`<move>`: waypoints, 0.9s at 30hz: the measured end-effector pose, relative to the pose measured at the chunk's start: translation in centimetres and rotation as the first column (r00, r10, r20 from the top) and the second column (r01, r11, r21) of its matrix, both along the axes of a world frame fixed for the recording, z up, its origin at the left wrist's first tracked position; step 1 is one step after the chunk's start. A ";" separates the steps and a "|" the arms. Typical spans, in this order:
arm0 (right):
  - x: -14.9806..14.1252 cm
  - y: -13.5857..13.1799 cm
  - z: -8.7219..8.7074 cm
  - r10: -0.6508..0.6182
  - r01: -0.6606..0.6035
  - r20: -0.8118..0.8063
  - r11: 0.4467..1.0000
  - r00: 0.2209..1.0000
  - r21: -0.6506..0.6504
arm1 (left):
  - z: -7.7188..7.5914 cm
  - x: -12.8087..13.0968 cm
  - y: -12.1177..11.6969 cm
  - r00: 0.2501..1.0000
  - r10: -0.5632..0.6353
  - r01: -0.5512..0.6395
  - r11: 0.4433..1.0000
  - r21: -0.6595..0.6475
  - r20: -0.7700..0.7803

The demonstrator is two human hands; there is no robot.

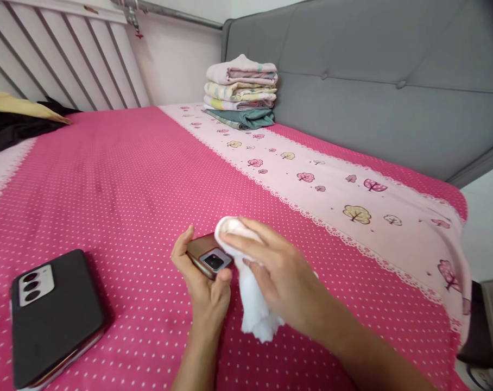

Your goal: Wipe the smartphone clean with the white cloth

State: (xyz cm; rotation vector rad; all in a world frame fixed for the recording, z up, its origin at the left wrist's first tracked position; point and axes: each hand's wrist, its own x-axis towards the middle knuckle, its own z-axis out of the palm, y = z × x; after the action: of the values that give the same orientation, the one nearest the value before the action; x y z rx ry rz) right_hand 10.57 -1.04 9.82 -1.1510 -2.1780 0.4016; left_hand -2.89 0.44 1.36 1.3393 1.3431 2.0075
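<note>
Left hand [208, 287] half-curled round a phone [200, 247] by its edges, apparently so its back lies exposed; right hand [285, 271], fingers bent, holds bunched white cloth [252, 304] at one corner.

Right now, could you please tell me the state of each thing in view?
Bronze phone: held in the left hand, camera side showing.
White cloth: bunched in the right hand, lower end loose.
Dark phone: lying camera side up on the bedspread.
Fabric stack: folded.
Black fabric: loosely heaped.
</note>
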 end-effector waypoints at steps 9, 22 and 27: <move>-2.1 -1.6 -0.9 0.056 -0.064 0.183 0.997 0.982 0.035 | 1.0 1.4 -0.5 0.926 -0.111 0.101 0.994 0.046 0.360; -0.8 1.8 -4.3 -0.035 0.127 0.428 0.974 0.903 -0.188 | 1.1 1.2 -0.3 0.904 -0.092 0.072 0.995 0.064 0.418; -0.9 2.9 -5.2 -0.081 0.200 0.499 0.961 0.863 -0.189 | 1.3 1.3 -0.3 0.896 -0.080 0.069 0.997 0.043 0.436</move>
State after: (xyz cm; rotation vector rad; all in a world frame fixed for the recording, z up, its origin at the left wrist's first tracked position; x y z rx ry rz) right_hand 9.63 1.82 4.66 -1.6860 -2.4962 0.3351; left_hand -1.59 0.19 2.68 0.8549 1.0423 2.1133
